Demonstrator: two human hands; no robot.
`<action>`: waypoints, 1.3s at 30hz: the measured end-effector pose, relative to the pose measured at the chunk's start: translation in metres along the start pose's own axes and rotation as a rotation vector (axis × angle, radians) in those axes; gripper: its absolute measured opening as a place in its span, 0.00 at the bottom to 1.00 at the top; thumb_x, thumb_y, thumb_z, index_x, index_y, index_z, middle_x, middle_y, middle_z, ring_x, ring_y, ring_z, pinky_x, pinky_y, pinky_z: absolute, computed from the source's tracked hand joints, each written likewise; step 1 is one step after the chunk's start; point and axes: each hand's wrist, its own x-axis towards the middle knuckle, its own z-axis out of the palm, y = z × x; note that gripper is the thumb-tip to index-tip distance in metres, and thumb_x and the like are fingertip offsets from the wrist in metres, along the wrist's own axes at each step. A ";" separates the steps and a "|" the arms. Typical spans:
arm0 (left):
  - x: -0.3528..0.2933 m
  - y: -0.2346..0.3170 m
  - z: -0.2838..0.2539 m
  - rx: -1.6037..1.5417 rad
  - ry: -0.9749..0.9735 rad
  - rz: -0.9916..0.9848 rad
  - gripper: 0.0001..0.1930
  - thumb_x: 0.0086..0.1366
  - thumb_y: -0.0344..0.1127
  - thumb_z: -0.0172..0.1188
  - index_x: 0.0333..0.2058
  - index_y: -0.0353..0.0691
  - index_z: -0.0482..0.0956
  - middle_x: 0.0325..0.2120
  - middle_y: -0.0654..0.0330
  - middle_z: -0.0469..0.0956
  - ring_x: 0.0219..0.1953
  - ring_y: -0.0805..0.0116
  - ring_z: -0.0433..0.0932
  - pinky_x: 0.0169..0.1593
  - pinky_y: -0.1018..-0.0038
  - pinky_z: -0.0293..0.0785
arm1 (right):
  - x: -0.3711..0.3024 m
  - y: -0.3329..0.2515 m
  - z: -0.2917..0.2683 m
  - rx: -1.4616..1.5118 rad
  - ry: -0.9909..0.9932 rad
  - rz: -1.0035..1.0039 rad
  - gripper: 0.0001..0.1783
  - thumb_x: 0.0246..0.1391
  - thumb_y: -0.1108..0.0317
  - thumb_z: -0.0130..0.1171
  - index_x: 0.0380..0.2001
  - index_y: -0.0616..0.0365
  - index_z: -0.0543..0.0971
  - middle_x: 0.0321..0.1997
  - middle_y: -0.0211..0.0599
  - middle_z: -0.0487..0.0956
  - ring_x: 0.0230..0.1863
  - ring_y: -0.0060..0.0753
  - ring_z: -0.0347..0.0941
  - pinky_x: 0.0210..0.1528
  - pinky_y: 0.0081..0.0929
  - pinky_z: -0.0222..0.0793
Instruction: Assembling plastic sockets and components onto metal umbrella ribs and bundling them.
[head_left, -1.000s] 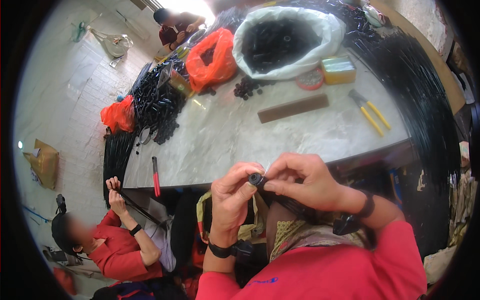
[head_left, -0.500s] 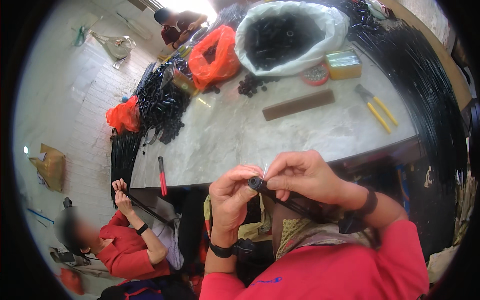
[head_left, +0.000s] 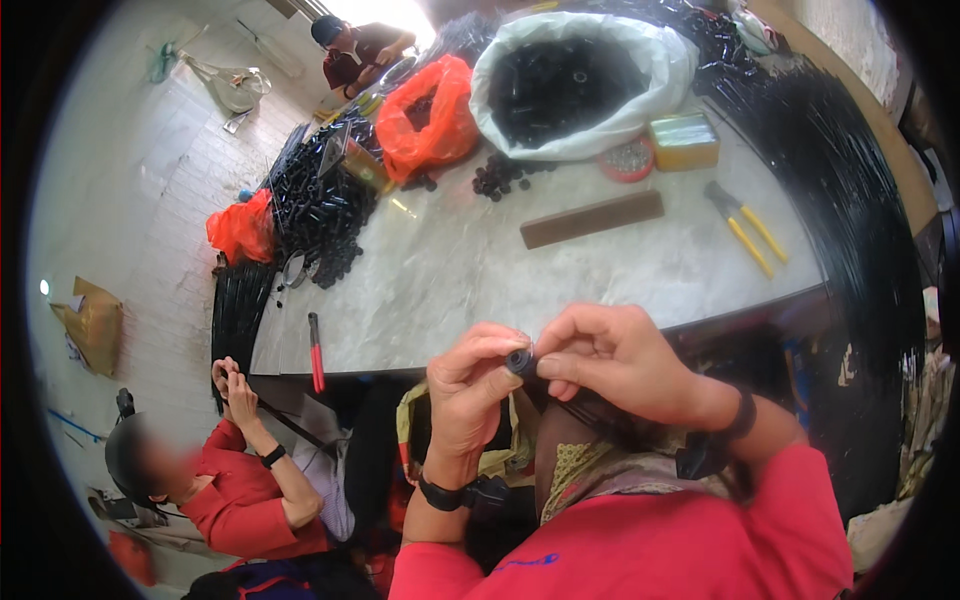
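My left hand (head_left: 472,395) grips a black cylindrical piece (head_left: 519,361) between thumb and fingers, its round end with a ringed face turned upward. My right hand (head_left: 612,358) is pinched closed right beside that end. A tiny glint of something thin shows between the fingertips, too small to name. Dark strands run below my right hand toward my lap. Both hands are just off the near edge of the pale table (head_left: 430,290).
On the table are a brown bar (head_left: 592,219), yellow-handled pliers (head_left: 745,230), red-handled pliers (head_left: 316,352), a white sack (head_left: 655,55) of black parts, an orange bag (head_left: 430,135), a yellow block (head_left: 685,142) and black rods (head_left: 840,160). A co-worker (head_left: 250,490) sits at left, another person (head_left: 360,55) beyond.
The thin pale wire or pin that stood up between my fingertips now shows only as a small glint. The ringed end has tipped slightly, and the whole view has shifted a little.
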 end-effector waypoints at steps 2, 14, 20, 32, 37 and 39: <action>0.001 -0.005 0.001 -0.025 -0.005 -0.023 0.13 0.55 0.17 0.64 0.41 0.29 0.81 0.40 0.53 0.77 0.45 0.64 0.77 0.49 0.73 0.73 | -0.007 -0.004 0.000 -0.083 0.030 -0.002 0.10 0.57 0.73 0.64 0.40 0.66 0.77 0.33 0.32 0.80 0.31 0.16 0.76 0.34 0.16 0.74; 0.007 -0.015 0.041 -0.358 0.020 -0.220 0.34 0.57 0.14 0.61 0.62 0.32 0.62 0.42 0.55 0.77 0.44 0.67 0.80 0.48 0.75 0.78 | -0.020 -0.047 -0.016 -0.307 0.152 0.075 0.12 0.54 0.75 0.66 0.40 0.68 0.78 0.30 0.32 0.81 0.28 0.15 0.76 0.29 0.13 0.72; 0.015 -0.018 0.053 -0.394 -0.025 -0.222 0.31 0.58 0.14 0.61 0.60 0.31 0.64 0.40 0.55 0.78 0.43 0.67 0.80 0.48 0.74 0.78 | -0.032 -0.042 -0.020 -0.364 0.169 -0.077 0.13 0.56 0.76 0.64 0.43 0.69 0.78 0.34 0.34 0.80 0.32 0.16 0.75 0.34 0.15 0.73; 0.016 -0.024 0.084 -0.357 -0.023 -0.216 0.29 0.58 0.18 0.63 0.58 0.30 0.65 0.35 0.55 0.79 0.37 0.69 0.81 0.45 0.75 0.79 | -0.055 -0.054 -0.024 -0.523 0.274 -0.167 0.16 0.57 0.80 0.60 0.49 0.67 0.75 0.37 0.33 0.76 0.34 0.19 0.75 0.36 0.17 0.73; 0.017 -0.026 0.093 -0.337 -0.038 -0.166 0.29 0.58 0.17 0.62 0.58 0.31 0.65 0.34 0.56 0.79 0.36 0.70 0.80 0.44 0.77 0.78 | -0.060 -0.059 -0.029 -0.580 0.227 -0.213 0.16 0.57 0.79 0.61 0.49 0.65 0.74 0.33 0.30 0.76 0.33 0.17 0.74 0.35 0.16 0.73; 0.018 -0.024 0.098 -0.333 -0.034 -0.173 0.29 0.58 0.16 0.62 0.58 0.31 0.65 0.34 0.55 0.79 0.37 0.70 0.81 0.44 0.78 0.78 | -0.062 -0.058 -0.033 -0.591 0.219 -0.172 0.15 0.58 0.77 0.62 0.47 0.65 0.74 0.34 0.30 0.76 0.33 0.16 0.74 0.34 0.15 0.73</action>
